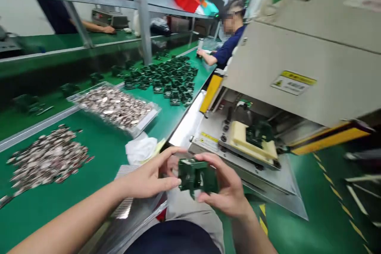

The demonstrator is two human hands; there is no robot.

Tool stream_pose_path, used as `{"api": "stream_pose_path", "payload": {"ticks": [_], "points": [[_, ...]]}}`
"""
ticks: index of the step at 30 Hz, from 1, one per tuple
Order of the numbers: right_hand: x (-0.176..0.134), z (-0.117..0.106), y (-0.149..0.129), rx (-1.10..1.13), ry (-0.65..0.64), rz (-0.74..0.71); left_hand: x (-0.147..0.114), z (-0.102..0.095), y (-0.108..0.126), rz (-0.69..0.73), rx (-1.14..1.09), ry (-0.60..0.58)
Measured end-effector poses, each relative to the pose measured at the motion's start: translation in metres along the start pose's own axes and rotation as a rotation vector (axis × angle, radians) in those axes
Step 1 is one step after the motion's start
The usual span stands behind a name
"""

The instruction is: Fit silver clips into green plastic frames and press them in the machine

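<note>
A dark shirt (175, 239) is nearest. Past it, over the lap (202, 214), the left hand (150, 180) and right hand (229, 185) pinch a green part (187, 172) from both sides. A light, even grip should keep it steady. Farther off lie loose metal bits (50, 158), then a tray (149, 119) with more, then a big heap of green parts (171, 77).

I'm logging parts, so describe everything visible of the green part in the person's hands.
The dark green part looks like plastic: blocky, pale-flecked on top, with a narrow piece pointing down. It is held in the air, the left hand gripping one side and the right hand the other. Blur hides finer detail.
</note>
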State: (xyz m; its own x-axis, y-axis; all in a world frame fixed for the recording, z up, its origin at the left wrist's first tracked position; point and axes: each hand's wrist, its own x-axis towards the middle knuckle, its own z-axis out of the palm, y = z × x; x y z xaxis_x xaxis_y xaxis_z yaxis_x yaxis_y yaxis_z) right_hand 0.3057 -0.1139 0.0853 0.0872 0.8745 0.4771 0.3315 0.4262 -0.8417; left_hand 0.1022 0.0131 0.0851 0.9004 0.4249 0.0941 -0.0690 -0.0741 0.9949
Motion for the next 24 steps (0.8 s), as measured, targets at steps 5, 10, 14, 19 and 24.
{"api": "stream_pose_path", "payload": {"ticks": [5, 10, 14, 19, 24], "points": [[-0.044, -0.092, -0.009, -0.082, 0.983, -0.126, 0.124, 0.042, 0.031, 0.316, 0.389, -0.010], [-0.045, -0.144, -0.001, -0.160, 1.096, 0.033, 0.229, 0.094, 0.036, 0.264, 0.500, 0.007], [-0.026, -0.161, 0.006, -0.181, 0.973, 0.026, 0.239, 0.092, 0.041, 0.166, 0.234, 0.032], [0.007, -0.175, 0.013, -0.416, 0.634, 0.167, 0.153, 0.026, 0.042, 0.084, 0.025, 0.137], [0.028, -0.179, 0.021, -0.548, 0.277, 0.330, 0.052, -0.036, -0.001, -0.253, 0.229, 0.112]]}}
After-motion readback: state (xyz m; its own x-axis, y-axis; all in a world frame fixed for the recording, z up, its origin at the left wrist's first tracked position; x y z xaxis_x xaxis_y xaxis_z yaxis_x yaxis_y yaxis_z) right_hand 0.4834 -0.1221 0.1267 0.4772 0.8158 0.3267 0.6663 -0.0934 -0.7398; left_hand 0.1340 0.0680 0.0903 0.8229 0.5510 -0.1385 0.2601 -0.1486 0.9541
